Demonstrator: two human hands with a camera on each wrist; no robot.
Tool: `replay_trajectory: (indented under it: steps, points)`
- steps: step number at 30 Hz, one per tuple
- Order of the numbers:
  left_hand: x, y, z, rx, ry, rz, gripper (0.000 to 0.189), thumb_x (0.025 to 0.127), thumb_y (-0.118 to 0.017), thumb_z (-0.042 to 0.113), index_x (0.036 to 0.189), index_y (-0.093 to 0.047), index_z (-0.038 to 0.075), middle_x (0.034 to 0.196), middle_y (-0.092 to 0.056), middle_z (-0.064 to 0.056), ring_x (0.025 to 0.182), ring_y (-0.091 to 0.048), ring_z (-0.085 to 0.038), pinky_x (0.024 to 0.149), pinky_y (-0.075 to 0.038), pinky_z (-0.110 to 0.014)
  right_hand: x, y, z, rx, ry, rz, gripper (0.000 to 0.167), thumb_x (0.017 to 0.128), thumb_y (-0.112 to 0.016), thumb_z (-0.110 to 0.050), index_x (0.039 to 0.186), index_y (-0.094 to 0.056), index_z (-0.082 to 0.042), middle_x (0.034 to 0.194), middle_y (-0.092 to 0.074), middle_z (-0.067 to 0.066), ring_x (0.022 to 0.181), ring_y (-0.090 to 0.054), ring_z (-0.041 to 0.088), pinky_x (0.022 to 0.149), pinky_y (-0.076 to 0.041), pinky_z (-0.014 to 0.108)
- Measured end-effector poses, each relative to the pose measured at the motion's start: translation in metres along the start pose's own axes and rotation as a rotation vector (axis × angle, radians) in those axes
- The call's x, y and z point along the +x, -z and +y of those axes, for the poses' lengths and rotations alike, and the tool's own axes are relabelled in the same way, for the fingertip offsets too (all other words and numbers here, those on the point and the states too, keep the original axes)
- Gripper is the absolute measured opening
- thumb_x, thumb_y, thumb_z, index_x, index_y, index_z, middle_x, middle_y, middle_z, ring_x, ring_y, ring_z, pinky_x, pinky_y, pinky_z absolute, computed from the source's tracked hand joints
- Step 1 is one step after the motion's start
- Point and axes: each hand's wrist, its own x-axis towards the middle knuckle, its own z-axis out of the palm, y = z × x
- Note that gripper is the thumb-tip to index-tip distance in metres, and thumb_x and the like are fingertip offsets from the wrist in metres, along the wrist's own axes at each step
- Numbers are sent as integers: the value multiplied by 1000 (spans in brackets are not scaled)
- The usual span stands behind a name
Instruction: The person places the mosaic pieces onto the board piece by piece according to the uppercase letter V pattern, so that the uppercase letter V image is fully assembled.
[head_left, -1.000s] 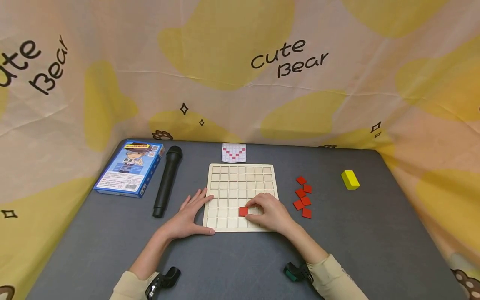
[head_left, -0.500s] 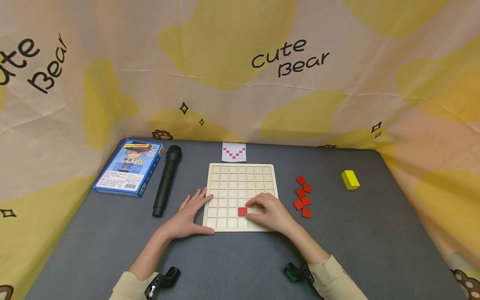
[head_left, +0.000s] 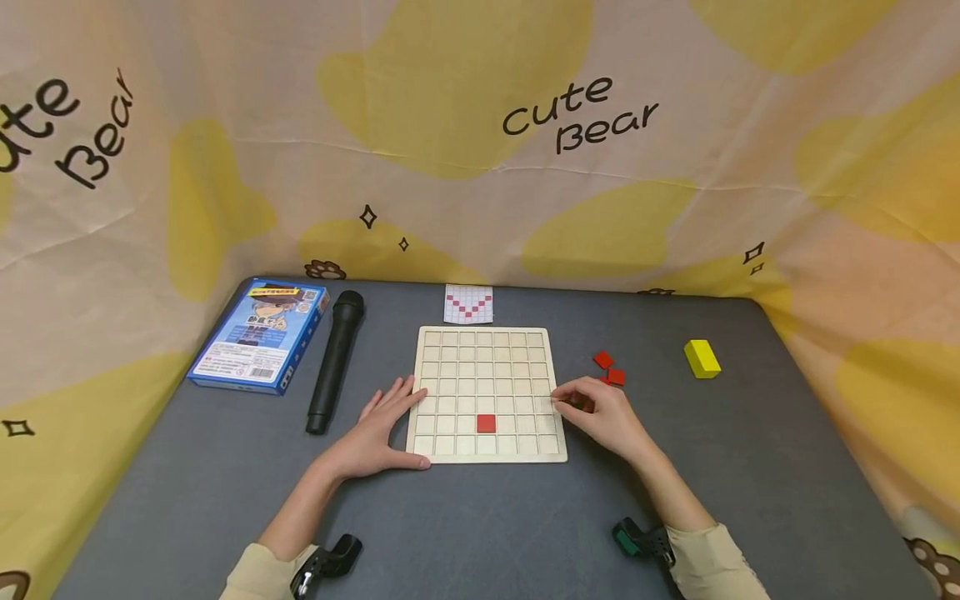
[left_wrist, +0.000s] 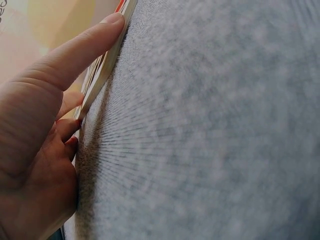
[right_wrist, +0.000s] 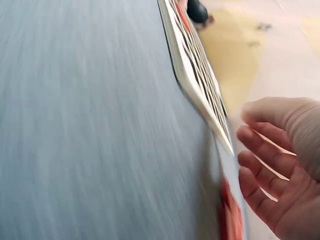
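A pale wooden grid board lies flat on the table. One red square tile sits in its second row from the near edge, in the middle column. My left hand rests against the board's left side, fingers spread and fingertips on the rim. In the left wrist view the thumb touches the board's edge. Past the board's right edge hovers my right hand, fingers loosely bent and holding nothing. Loose red tiles lie just beyond it; the hand hides several of them.
Behind the board lies a small card printed with a pink V of squares. A black microphone and a blue box lie to the left. Toward the right stands a yellow block. A patterned cloth hangs behind the table.
My right hand has left the red tile in the grid and moved right, over the loose tiles. That tile shifted slightly left into its cell earlier. The left hand stays put.
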Motion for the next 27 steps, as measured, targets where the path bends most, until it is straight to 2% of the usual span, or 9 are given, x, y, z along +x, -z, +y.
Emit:
replay_trajectory:
  steps: [5, 7, 11, 18, 22, 27]
  points:
    - [0, -1, -2, 2, -2, 8, 104, 72, -84, 47, 153, -32, 8, 162, -11, -13, 149, -4, -31, 115, 2, -55, -13, 28, 19, -143, -13, -35, 23, 83, -78, -13, 105, -73, -13, 106, -68, -1, 98, -58, 21, 85, -48, 42]
    - [0, -1, -2, 5, -5, 11, 104, 71, -84, 47, 153, -33, 8, 162, -12, -13, 149, -4, -31, 115, 2, -55, -18, 37, 23, -174, -29, -45, 25, 82, -79, -12, 106, -73, -11, 107, -67, 3, 100, -55, 25, 85, -47, 46]
    - [1, -2, -2, 13, -2, 11, 104, 71, -84, 48, 153, -33, 8, 162, -12, -13, 149, -4, -31, 115, 2, -55, -24, 45, 27, -203, -57, -60, 27, 80, -80, -10, 106, -73, -10, 106, -65, 6, 98, -51, 26, 82, -45, 45]
    - [1, -1, -2, 11, 1, 8, 104, 72, -84, 47, 153, -32, 8, 162, -11, -13, 149, -4, -31, 115, 3, -55, -22, 39, 29, -221, -82, -33, 23, 79, -82, -13, 99, -73, -10, 102, -63, 6, 93, -49, 26, 79, -43, 43]
    - [0, -1, -2, 10, -4, 9, 103, 72, -84, 47, 153, -32, 8, 162, -12, -14, 149, -4, -31, 115, 3, -55, -18, 32, 28, -252, -92, -13, 25, 78, -83, -19, 99, -72, -9, 103, -63, 7, 96, -49, 27, 80, -44, 43]
    - [0, -1, -1, 7, -5, 15, 103, 72, -85, 45, 152, -33, 7, 162, -12, -14, 149, -4, -31, 115, 2, -55, -18, 32, 28, -276, -96, -4, 28, 77, -84, -21, 99, -73, -9, 102, -62, 8, 96, -48, 28, 76, -46, 42]
